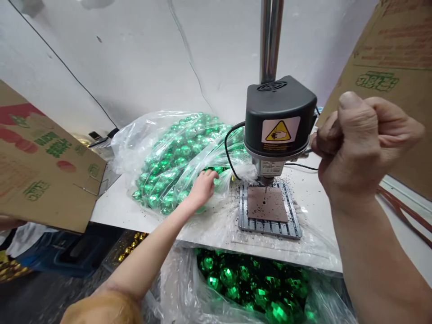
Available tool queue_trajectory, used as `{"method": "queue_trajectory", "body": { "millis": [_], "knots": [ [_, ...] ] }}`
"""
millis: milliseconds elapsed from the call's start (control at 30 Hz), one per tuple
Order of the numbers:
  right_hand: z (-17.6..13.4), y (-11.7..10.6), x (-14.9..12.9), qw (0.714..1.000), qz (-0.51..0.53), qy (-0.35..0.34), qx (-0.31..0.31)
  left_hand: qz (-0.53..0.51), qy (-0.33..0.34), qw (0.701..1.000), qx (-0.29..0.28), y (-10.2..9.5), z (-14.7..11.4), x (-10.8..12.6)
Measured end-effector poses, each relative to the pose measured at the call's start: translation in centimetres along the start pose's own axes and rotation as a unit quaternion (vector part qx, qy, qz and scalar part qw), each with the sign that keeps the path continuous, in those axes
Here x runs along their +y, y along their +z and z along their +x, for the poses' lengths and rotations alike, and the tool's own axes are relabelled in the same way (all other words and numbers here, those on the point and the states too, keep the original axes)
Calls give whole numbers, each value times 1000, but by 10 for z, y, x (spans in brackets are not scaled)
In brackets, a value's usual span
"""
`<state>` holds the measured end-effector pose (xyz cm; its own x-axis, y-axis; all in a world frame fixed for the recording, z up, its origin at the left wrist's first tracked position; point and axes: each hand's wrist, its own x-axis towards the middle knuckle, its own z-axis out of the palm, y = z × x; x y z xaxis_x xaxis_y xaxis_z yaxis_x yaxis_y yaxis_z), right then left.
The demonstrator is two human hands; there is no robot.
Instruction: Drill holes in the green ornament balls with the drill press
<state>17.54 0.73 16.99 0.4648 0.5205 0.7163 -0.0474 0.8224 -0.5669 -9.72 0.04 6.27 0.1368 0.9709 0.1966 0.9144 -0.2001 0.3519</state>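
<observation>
My right hand (364, 139) is closed in a fist around the feed lever of a small black drill press (280, 117), at the right of the machine head. The lever is mostly covered by my fingers. My left hand (204, 184) reaches to the opening of a clear plastic bag (135, 139) full of shiny green mirrored balls (180, 150). Its fingers are apart and loosely bent, touching or just above the balls. Below the drill bit (266, 189), a brown square plate (268, 204) with a dark hole lies on the slotted metal base (293, 225).
Below the table (111, 204) edge, a plastic-lined container holds more green balls (259, 294). Cardboard boxes stand at left (50, 166) and right (398, 90). Dark shavings surround the base. A black cable (227, 150) loops beside the drill. Gold balls (133, 245) show lower left.
</observation>
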Motion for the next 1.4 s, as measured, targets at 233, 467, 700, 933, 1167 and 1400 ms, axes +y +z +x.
{"method": "queue_trajectory", "body": {
  "millis": [233, 467, 700, 933, 1167, 1400],
  "knots": [
    [-1, 2, -2, 1000, -11, -6, 9, 34, -51, 998, 3, 22, 55, -50],
    [0, 3, 0, 1000, -8, -16, 14, -53, -27, 998, 27, 14, 42, -45],
    [1, 4, 2, 1000, 8, -22, 16, -592, -147, 792, -10, 14, 6, 19],
    [1, 4, 2, 999, 40, -18, 13, -589, -126, 794, -79, 57, -29, 61],
    [1, 3, 5, 999, 31, -12, 5, -529, -83, 844, -45, 86, -18, 58],
    [0, 1, 4, 1000, 6, -11, -15, -494, -59, 867, -25, 100, -11, 56]
  ]
}}
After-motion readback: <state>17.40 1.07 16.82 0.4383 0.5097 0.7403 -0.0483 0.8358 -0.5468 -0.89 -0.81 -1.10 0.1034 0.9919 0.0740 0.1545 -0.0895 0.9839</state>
